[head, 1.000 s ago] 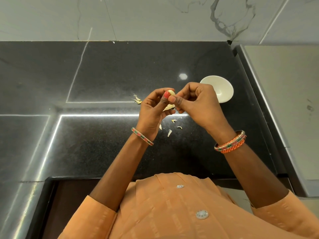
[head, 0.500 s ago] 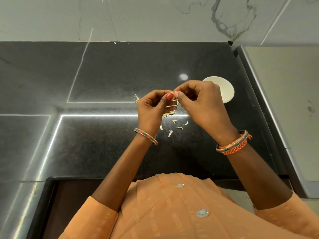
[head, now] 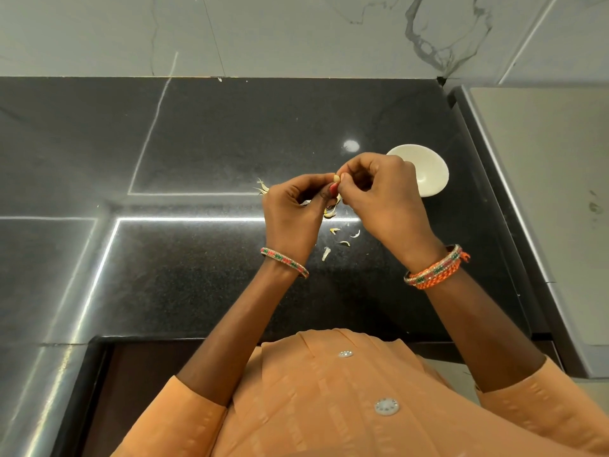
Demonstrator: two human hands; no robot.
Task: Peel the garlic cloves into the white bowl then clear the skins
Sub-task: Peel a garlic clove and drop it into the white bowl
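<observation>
— That bench (head: 230, 133) looks like polished black stone, speckled, glossy enough to throw back the strip light.

— And the wall (head: 296, 31) behind is smooth pale marble with grey veins. The white bowl (head: 431, 173)?

— Smooth, a soft sheen; ceramic or plastic, I can't tell.

— The skins (head: 344, 243) look papery, dry and thin. Her tunic (head: 323, 407) is matt orange cloth, woven in faint stripes.

— The bangles (head: 431, 270) are glittery, one wound in orange thread.

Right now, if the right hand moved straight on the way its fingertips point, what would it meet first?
The right hand points left, so it likely meets the garlic clove it pinches, then the left hand directly behind it. Depth looks equal.
</observation>
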